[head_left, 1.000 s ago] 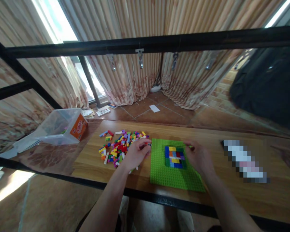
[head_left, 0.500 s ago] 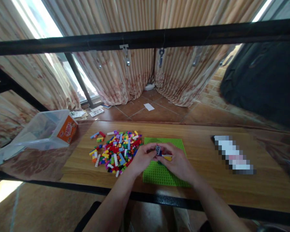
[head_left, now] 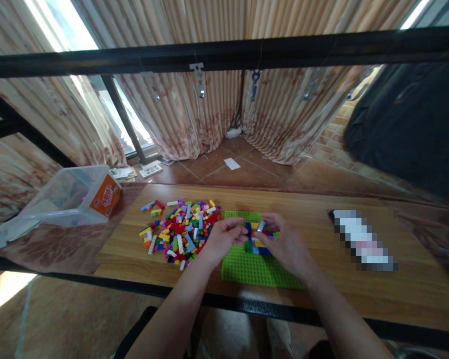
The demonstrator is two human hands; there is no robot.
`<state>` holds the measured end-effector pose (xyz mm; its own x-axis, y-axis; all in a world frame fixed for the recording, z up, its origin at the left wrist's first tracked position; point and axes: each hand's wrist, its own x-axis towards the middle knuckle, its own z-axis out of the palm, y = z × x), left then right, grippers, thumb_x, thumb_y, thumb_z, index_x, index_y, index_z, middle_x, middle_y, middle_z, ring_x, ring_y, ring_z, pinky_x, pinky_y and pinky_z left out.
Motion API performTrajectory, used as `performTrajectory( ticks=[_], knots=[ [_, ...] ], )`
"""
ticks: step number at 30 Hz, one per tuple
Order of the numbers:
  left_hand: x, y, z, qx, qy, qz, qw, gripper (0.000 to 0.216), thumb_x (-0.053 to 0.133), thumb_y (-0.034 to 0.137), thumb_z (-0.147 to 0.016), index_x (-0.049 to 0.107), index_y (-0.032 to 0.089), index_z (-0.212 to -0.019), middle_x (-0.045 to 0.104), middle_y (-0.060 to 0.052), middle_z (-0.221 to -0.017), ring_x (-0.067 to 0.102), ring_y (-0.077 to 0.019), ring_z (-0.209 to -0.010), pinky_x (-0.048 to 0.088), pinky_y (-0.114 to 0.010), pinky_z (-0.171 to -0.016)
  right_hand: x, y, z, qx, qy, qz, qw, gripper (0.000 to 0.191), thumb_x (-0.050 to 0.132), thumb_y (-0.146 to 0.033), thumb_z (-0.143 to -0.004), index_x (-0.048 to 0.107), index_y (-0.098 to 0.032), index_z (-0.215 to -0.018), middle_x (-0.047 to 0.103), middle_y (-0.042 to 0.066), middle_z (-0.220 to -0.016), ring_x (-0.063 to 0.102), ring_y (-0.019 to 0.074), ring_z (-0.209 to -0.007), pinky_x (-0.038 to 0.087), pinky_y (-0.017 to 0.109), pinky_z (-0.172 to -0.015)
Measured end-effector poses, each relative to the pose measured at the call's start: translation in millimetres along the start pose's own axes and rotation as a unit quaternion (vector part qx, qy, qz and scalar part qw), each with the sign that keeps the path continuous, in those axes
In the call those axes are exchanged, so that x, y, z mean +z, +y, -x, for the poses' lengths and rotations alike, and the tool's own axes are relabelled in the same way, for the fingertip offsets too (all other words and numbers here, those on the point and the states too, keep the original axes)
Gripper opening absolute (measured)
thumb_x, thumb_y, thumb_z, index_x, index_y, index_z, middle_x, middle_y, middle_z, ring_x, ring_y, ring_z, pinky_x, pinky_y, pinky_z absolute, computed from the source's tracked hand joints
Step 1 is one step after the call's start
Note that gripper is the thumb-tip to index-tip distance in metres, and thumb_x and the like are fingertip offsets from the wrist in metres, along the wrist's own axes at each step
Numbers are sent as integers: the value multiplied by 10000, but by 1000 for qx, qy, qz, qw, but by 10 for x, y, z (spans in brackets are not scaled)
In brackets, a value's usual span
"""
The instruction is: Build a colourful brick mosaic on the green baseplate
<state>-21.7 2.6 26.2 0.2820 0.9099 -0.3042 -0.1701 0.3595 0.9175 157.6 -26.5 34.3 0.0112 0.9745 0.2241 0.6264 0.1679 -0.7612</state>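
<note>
A small grey building brick (head_left: 261,226) is pinched between the thumb and fingers of my right hand (head_left: 287,245). It is just above a low build of coloured bricks (head_left: 262,249), with blue, yellow and green parts showing. This build sits on a green studded baseplate (head_left: 247,271), and my right hand covers part of it. My left hand (head_left: 224,241) hovers over the baseplate's left side, beside the build, with its fingers stretched out and nothing in them.
Left of the baseplate lies a loose pile of mixed bricks (head_left: 179,234) on the wooden table (head_left: 127,254). A clear plastic box (head_left: 71,199) with an orange label stands beyond the table's left end. On the right lies a blurred-out flat object (head_left: 362,242). A black bar (head_left: 224,52) crosses above.
My hands were together around the grey brick. Now they are apart: my left hand has let go and moved left, and my right hand has carried the brick rightward over the build.
</note>
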Motion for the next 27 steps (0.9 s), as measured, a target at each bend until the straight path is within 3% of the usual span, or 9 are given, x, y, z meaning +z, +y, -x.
performTrajectory(
  ticks=[5, 11, 21, 27],
  knots=[
    [-49, -10, -59, 23, 61, -86, 994, 244, 571, 123, -821, 665, 136, -1046, 688, -21, -758, 619, -88, -593, 479, -204, -594, -106, 135, -20, -18, -27, 91, 995, 253, 652, -321, -791, 651, -198, -1012, 707, 60, -913, 671, 211, -806, 531, 373, -765],
    [-48, -135, -84, 76, 28, -205, 975, 261, 571, 179, -810, 682, 153, -1044, 697, -31, -756, 640, -143, -654, 504, -247, -610, -18, 123, -15, -84, -87, 152, 981, 264, 614, -309, -841, 672, -223, -1084, 668, 69, -998, 633, 218, -903, 509, 374, -818],
    [-62, -156, -73, 130, 0, -286, 949, 253, 530, 179, -830, 691, 154, -1024, 726, -53, -840, 658, -169, -729, 532, -286, -698, 64, 120, -1, -121, -85, 204, 968, 302, 630, -325, -845, 659, -275, -1141, 647, 60, -972, 614, 242, -934, 510, 395, -817],
    [-55, -152, -66, 138, -8, -306, 942, 282, 516, 173, -843, 685, 129, -1065, 724, -68, -870, 661, -178, -766, 527, -291, -733, 93, 132, -6, -99, -61, 181, 977, 434, 689, -327, -790, 620, -206, -1201, 676, 100, -1028, 627, 275, -971, 509, 432, -843]
  ],
)
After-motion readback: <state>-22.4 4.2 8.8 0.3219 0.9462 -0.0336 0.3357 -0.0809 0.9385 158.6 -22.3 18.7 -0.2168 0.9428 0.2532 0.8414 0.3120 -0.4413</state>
